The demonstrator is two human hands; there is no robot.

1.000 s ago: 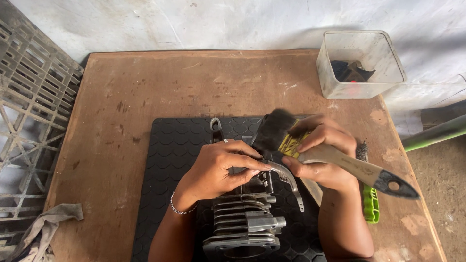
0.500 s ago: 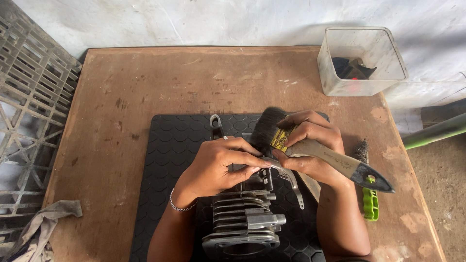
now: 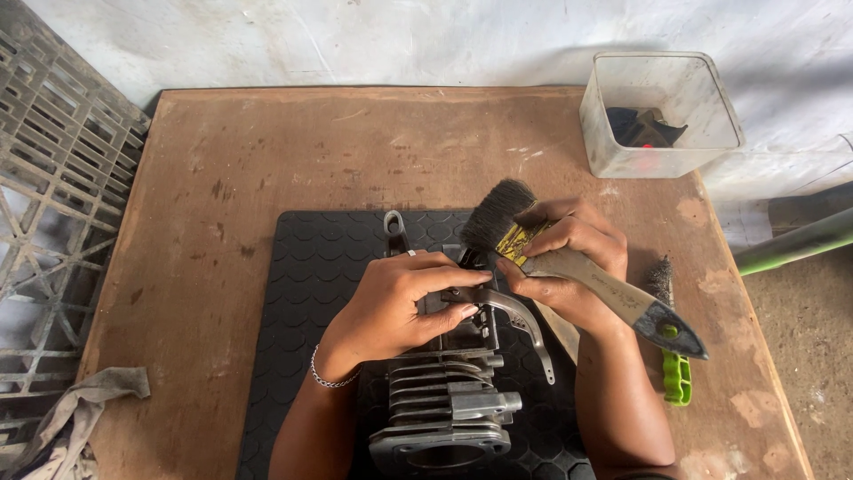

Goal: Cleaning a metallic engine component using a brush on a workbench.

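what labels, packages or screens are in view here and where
Label: a small yellow patch on the paintbrush ferrule, gripped by the right hand; print too small to tell.
Container: a clear square plastic tub at the table's far right corner, dark items inside, no label visible.
No screens or signs.

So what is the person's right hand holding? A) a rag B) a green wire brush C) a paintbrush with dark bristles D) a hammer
C: the right hand grips a paintbrush with dark bristles, held over the metal engine part.
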